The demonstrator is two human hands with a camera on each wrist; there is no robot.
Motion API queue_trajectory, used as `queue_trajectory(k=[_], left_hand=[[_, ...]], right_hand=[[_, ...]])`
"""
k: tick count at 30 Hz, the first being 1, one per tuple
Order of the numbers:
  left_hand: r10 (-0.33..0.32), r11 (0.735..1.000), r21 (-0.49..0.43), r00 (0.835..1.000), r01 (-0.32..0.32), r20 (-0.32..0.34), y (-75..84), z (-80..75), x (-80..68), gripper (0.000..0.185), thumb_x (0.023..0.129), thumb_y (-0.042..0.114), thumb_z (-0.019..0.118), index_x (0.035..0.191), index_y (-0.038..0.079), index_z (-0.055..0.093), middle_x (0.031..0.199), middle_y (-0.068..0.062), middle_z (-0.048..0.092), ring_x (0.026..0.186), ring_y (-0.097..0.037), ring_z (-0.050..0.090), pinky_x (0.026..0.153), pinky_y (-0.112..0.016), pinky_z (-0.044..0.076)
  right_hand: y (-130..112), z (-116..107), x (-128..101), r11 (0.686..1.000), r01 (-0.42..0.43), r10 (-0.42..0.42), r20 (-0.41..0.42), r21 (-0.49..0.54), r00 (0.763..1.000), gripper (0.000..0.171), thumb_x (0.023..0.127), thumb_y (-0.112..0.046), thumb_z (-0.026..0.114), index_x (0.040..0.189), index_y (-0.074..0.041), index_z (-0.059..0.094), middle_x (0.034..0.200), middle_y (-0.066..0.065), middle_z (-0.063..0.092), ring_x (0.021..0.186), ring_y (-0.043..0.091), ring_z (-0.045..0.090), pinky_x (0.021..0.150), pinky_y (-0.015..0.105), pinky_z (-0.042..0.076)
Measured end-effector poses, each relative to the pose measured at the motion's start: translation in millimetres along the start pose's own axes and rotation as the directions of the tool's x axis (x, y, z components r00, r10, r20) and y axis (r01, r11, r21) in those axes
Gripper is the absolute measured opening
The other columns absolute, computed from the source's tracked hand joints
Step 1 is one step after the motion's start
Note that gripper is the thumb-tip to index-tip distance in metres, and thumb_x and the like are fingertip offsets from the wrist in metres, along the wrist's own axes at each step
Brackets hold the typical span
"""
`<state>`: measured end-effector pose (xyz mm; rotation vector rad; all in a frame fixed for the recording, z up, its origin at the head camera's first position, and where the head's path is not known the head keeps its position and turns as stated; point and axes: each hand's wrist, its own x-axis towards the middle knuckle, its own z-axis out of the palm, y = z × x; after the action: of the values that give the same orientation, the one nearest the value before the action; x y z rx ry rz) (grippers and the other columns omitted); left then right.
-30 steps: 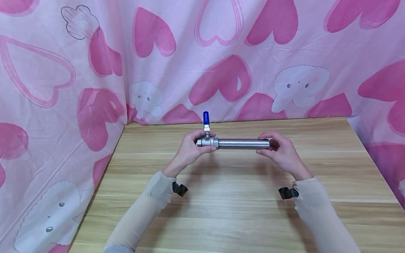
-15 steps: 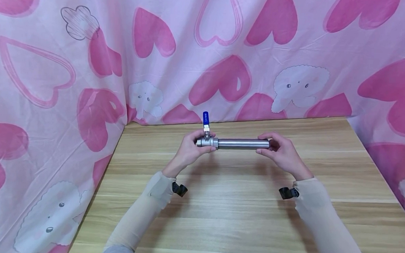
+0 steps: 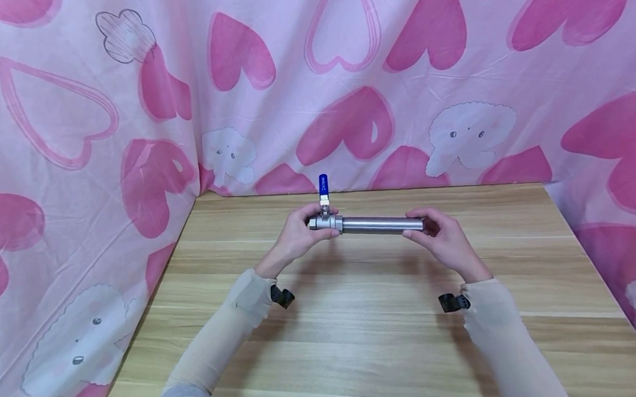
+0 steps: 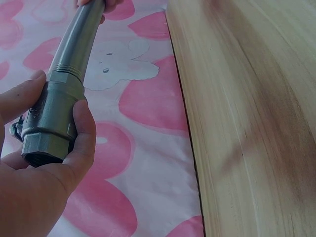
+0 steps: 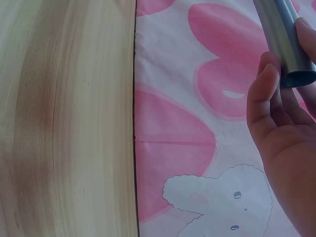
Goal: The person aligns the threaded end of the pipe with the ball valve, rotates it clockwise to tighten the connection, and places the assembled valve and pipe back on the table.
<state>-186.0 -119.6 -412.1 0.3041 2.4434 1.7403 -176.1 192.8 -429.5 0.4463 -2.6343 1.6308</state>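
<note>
Now the left hand grips the valve at 9 o'clock — the right hand pinches the pipe end at 3 o'clock. Best hold the valve firm, keep the pipe level, and twist slowly.

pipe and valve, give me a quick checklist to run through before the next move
1. Left hand has a grip on the valve: ok, fingers wrap its body in the left wrist view.
2. Right hand has a grip on the free end of the pipe: ok, fingers and thumb pinch it.
3. Pipe seated in the valve: ok to look at, the two run in one straight line; how tight the thread is, cannot tell.
4. Blue handle free of fingers: ok, it stands up above the valve.
5. Assembly lifted off the table: ok, held level above the wood.
</note>
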Motion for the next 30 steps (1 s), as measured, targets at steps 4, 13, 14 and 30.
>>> queue_trajectory(k=[4, 13, 14, 30], left_hand=[[0.008, 1.0, 0.01, 1.0, -0.007, -0.006, -0.4, -0.2, 0.3, 0.043, 0.075, 0.016, 0.082, 0.116, 0.019, 0.067, 0.116, -0.001, 0.067, 0.101, -0.019, 0.059, 0.086, -0.031, 0.049], [0.017, 1.0, 0.018, 1.0, -0.017, 0.008, 0.2, -0.5, 0.4, 0.047, 0.077, 0.016, 0.081, 0.12, 0.012, 0.065, 0.119, -0.001, 0.066, 0.103, -0.02, 0.059, 0.088, -0.034, 0.049], [0.016, 1.0, 0.016, 1.0, -0.016, 0.009, 0.2, -0.5, 0.4, 0.047, 0.077, 0.016, 0.081, 0.12, 0.011, 0.065, 0.119, -0.001, 0.066, 0.103, -0.02, 0.059, 0.088, -0.034, 0.049], [0.032, 0.999, 0.0, 0.999, -0.032, -0.006, 0.1, -0.5, -0.6, 0.043, 0.075, 0.014, 0.083, 0.115, 0.017, 0.068, 0.115, -0.001, 0.068, 0.098, -0.018, 0.058, 0.086, -0.031, 0.048]], right_hand=[[-0.4, 0.0, 0.2, 1.0, -0.003, 0.003, -0.004, -0.007, 1.0, 0.037, 0.087, -0.022, 0.073, 0.12, -0.008, 0.063, 0.105, 0.013, 0.065, 0.081, 0.011, 0.056, 0.064, 0.02, 0.049], [2.6, 0.4, 1.3, 0.999, -0.026, 0.026, -0.012, -0.024, 1.0, 0.033, 0.089, -0.025, 0.07, 0.118, -0.011, 0.064, 0.101, 0.009, 0.064, 0.079, 0.014, 0.054, 0.063, 0.022, 0.047], [2.8, 0.3, 1.4, 0.999, -0.024, 0.024, -0.012, -0.027, 1.0, 0.033, 0.089, -0.025, 0.07, 0.118, -0.011, 0.064, 0.101, 0.009, 0.064, 0.079, 0.014, 0.054, 0.063, 0.022, 0.047], [-1.7, 0.1, 0.9, 0.999, -0.036, 0.037, 0.026, -0.024, 0.999, 0.031, 0.095, -0.029, 0.062, 0.119, -0.01, 0.063, 0.089, 0.007, 0.06, 0.075, 0.014, 0.055, 0.062, 0.023, 0.047]])
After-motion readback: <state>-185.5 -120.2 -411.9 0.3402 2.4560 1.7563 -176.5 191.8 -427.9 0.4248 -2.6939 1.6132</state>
